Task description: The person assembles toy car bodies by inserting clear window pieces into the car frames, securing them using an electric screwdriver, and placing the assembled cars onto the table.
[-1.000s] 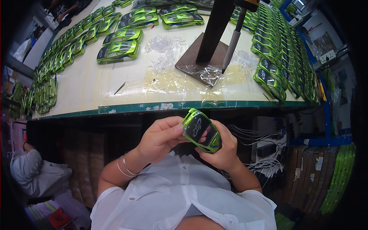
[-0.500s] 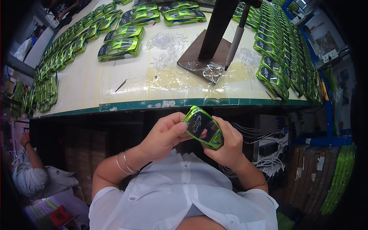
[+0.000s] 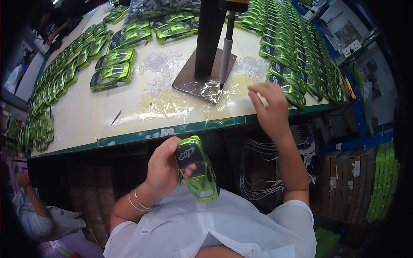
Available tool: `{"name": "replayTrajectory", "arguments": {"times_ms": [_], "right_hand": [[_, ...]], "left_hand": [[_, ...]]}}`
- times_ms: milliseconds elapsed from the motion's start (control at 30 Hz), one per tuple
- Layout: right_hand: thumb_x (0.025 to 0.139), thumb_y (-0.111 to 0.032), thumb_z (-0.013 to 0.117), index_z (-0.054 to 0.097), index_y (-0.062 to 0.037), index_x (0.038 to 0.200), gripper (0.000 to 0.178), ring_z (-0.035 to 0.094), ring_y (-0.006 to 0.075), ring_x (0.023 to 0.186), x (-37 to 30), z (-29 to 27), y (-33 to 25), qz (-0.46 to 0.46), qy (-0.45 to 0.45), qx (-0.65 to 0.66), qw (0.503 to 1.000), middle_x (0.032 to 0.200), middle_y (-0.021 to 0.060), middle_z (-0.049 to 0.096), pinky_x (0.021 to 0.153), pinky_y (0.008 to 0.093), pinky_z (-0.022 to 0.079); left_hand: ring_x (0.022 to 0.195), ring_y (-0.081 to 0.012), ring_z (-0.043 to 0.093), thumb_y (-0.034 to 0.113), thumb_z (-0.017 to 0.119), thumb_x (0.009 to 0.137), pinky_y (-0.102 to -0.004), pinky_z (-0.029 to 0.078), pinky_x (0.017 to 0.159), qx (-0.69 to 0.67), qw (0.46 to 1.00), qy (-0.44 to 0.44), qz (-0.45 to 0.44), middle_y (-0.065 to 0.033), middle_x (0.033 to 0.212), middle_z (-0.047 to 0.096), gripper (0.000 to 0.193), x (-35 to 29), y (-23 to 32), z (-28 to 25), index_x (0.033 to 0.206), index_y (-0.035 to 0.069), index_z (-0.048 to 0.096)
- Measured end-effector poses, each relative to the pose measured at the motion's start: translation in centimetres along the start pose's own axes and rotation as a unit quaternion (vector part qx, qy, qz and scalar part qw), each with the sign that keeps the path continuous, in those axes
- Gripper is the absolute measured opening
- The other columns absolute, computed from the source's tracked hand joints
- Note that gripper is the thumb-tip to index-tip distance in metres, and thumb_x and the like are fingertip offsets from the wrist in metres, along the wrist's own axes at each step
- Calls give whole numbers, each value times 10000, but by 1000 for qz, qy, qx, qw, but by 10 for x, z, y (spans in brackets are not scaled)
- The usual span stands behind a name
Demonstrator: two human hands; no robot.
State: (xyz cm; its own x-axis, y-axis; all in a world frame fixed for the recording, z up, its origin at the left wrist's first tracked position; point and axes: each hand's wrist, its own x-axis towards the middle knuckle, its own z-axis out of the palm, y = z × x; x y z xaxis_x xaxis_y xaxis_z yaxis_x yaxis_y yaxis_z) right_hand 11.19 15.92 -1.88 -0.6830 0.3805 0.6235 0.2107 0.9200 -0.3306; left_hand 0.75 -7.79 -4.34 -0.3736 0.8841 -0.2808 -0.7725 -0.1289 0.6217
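Observation:
My left hand (image 3: 162, 168) is closed on the side of a toy car body shell (image 3: 202, 182), bright green with a dark window area, in front of my chest. Its fingers show through the shell's opening. Over the table's front edge, my right hand (image 3: 275, 107) is raised, with thumb and curled fingers drawn close in a pinch. A pale spot shows between them, too small to name. Close by lie a scatter of small clear plastic pieces (image 3: 254, 66) and the near end of the right-hand rows of green car shells (image 3: 290, 88).
A dark upright post (image 3: 210, 38) rises from a brown base plate (image 3: 185, 81), beside a hanging grey-sleeved tool (image 3: 226, 56). More clear pieces (image 3: 161, 62) and green shells (image 3: 112, 75) lie leftward. White cables (image 3: 258, 172) hang under the table. Another person (image 3: 32, 215) sits at left.
My right hand has let go of the car shell and moved up and right over the table edge. My left hand has brought the shell lower and leftward. The view has shifted right.

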Motion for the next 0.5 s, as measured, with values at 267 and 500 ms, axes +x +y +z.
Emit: {"name": "replayTrajectory", "arguments": {"times_ms": [267, 500], "right_hand": [[708, -159, 581, 639, -80, 712, 98, 517, 229, 750, 54, 41, 28, -19, -88, -109, 990, 715, 54, 568, 710, 348, 404], [720, -117, 565, 613, -29, 727, 100, 544, 185, 651, 55, 43, 36, 118, -88, 36, 988, 713, 74, 589, 611, 296, 433]], "left_hand": [[460, -147, 521, 239, 332, 853, -219, 429, 413, 43, 998, 52, 18, -124, 610, 553, 227, -3, 3, 2, 826, 36, 431], [481, -140, 530, 253, 355, 852, -217, 426, 417, 32, 998, 59, 9, -108, 608, 552, 228, -2, 2, 1, 825, 42, 438]]}}
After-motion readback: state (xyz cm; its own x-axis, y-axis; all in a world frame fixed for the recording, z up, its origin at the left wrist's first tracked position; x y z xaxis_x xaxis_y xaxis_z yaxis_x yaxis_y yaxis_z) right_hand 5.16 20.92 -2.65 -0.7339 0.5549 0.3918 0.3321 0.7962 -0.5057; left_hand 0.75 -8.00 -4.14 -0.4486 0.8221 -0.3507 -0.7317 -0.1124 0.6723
